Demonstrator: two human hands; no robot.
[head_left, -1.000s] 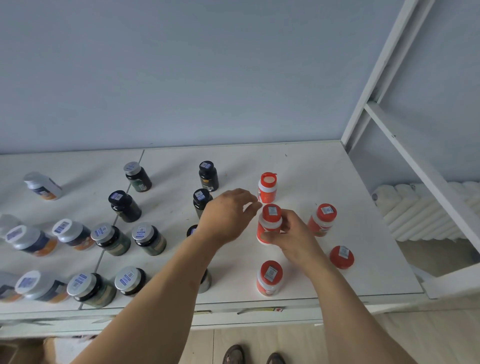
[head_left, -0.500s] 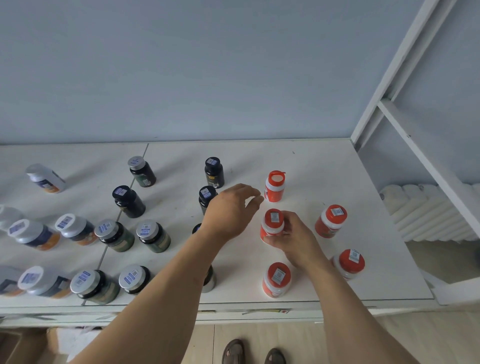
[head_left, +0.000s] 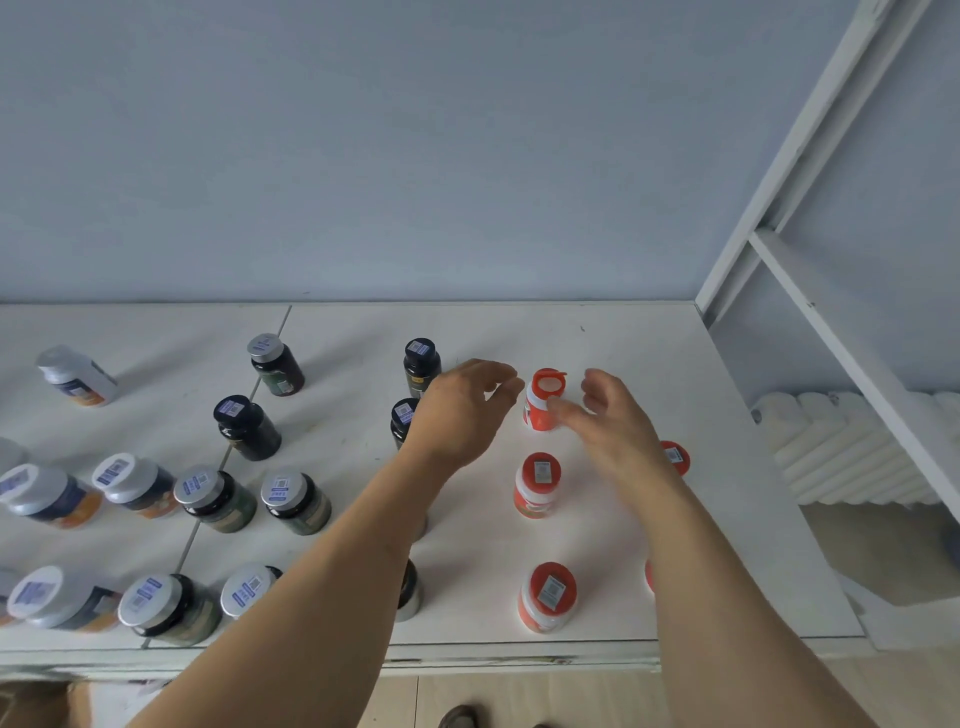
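Your 2 hands flank the open-capped orange bottle at the far end of the orange row.

Your left hand hovers just left of the open orange bottle, its fingers loosely curled, slightly apart and holding nothing. Your right hand sits just right of it, fingers spread and blurred. 1 fingertip overlaps the bottle's side, but whether it touches cannot be told. The bottle stands upright on the white table, its flip cap hinged back. Nearer to you, in line with it, stand the middle orange bottle and the near orange bottle, both capped. Another orange cap shows right of your right wrist. 2 black bottles stand at the left edge of your left hand.
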